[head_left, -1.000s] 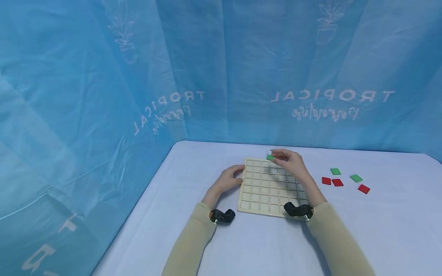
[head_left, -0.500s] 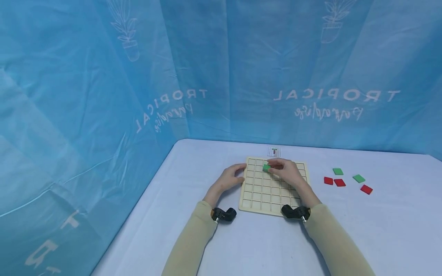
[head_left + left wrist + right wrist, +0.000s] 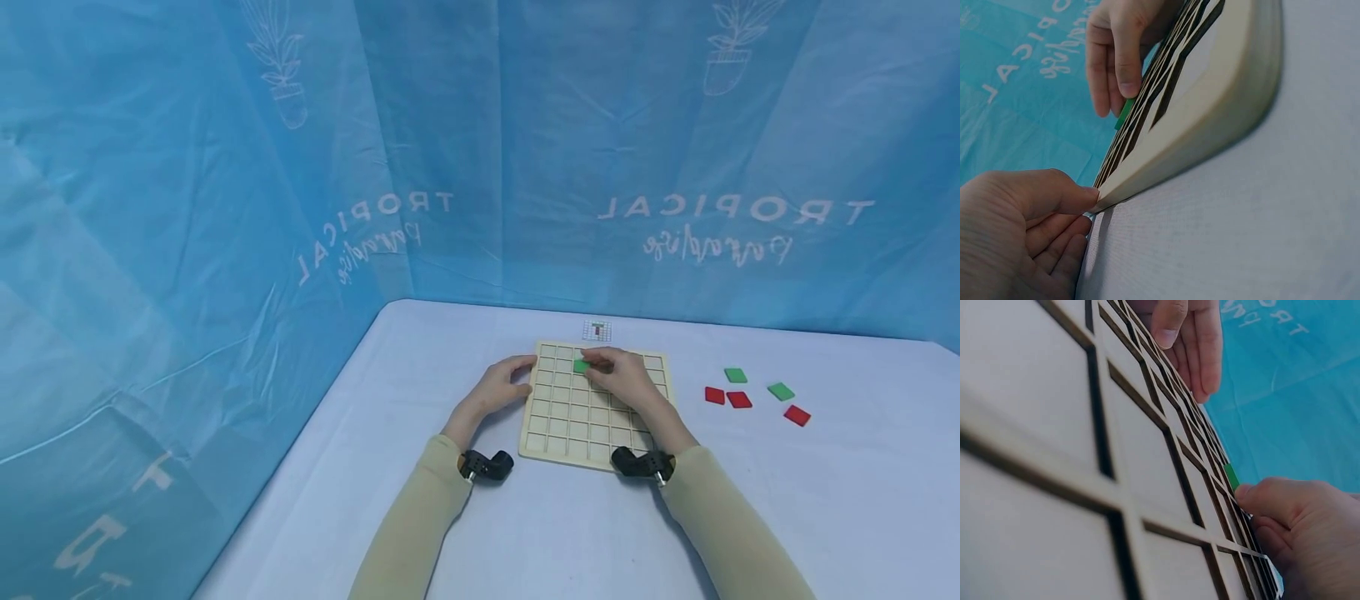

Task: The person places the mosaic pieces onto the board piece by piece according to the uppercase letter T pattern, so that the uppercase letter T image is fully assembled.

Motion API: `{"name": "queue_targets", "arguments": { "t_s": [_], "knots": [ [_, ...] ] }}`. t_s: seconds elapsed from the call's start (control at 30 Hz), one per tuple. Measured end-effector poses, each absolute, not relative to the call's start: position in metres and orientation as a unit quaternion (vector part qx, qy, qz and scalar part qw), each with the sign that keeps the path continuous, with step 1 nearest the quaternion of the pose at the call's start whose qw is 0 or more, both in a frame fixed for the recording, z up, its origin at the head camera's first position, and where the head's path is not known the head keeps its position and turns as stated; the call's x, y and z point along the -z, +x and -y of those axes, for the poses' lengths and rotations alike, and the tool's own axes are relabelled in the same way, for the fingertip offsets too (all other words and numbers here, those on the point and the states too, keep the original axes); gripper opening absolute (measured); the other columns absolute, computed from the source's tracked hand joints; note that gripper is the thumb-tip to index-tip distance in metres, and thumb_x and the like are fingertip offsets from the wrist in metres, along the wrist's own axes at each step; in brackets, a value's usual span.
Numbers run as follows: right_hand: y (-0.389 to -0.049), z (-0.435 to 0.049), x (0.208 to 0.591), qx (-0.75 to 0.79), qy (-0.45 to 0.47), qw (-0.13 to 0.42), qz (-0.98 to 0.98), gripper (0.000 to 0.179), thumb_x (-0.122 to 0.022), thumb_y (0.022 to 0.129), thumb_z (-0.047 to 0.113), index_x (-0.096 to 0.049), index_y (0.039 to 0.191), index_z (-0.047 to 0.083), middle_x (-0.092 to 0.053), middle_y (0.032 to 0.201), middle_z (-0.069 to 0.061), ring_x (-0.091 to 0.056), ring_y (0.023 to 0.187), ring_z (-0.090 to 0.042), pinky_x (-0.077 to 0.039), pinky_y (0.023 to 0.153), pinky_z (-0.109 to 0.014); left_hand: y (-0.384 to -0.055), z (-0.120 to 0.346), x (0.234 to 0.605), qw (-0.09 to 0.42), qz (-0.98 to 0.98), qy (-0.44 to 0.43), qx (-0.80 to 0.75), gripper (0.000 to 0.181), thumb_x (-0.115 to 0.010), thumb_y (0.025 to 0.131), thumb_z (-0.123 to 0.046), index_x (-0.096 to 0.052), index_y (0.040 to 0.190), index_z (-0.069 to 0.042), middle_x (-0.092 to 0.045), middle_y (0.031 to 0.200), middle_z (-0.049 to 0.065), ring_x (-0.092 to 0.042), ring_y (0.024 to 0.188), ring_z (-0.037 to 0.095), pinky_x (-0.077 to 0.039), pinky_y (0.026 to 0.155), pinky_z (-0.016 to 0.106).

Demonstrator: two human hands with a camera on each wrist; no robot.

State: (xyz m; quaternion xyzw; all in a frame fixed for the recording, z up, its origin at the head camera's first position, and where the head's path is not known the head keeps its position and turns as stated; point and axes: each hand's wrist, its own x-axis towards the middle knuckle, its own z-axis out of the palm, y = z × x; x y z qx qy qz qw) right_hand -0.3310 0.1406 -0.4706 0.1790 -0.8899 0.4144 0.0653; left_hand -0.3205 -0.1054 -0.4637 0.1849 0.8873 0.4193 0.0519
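Note:
A square green tile (image 3: 581, 366) lies at the upper part of a pale wooden grid board (image 3: 555, 426), and my right hand (image 3: 628, 379) pinches it between thumb and fingers. In the right wrist view the right thumb presses the edge of the green tile (image 3: 1231, 477), which sits low at the grid; whether it is fully inside a cell I cannot tell. My left hand (image 3: 496, 388) touches the board's left edge with thumb and fingertips, fingers relaxed. Seen from the left wrist, the left thumb (image 3: 1077, 199) rests against the rim of the board (image 3: 1222, 106).
Two green tiles (image 3: 736, 375) and three red tiles (image 3: 738, 400) lie loose on the white table right of the board. Behind the board is a small printed grid card (image 3: 597, 331) with a T-shaped pattern. A blue curtain (image 3: 450, 167) hangs along the back and left.
My right hand has lowered the green tile from above the board's back edge onto the upper grid, uncovering the printed card. The left hand stays at the board's left edge.

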Motion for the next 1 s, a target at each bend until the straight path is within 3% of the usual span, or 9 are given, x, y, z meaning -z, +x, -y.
{"name": "queue_targets", "arguments": {
  "t_s": [0.53, 1.0],
  "knots": [
    [-0.3302, -0.1403, 0.4701, -0.379, 0.207, 0.093, 0.897, 0.034, -0.07, 0.085, 0.009, -0.065, 0.117, 0.0, -0.066, 0.11, -0.014, -0.061, 0.099, -0.03, -0.052, 0.084, -0.045, -0.3185, 0.1044, 0.4644, 0.059, -0.884, 0.185, -0.425, 0.053, -0.061, 0.087, -0.002, -0.046, 0.139, -0.005, -0.045, 0.141, 0.008, -0.039, 0.131, 0.02, -0.031, 0.109, 0.028],
    [-0.3326, -0.1372, 0.466, -0.417, 0.18, 0.06, 0.889, 0.039, -0.069, 0.087, 0.015, -0.061, 0.123, 0.003, -0.065, 0.112, -0.013, -0.062, 0.102, -0.03, -0.051, 0.088, -0.045, -0.3195, 0.1063, 0.4637, 0.056, -0.884, 0.187, -0.424, 0.054, -0.061, 0.087, -0.002, -0.046, 0.139, -0.006, -0.045, 0.142, 0.008, -0.038, 0.132, 0.02, -0.031, 0.109, 0.029]
  ]
}}
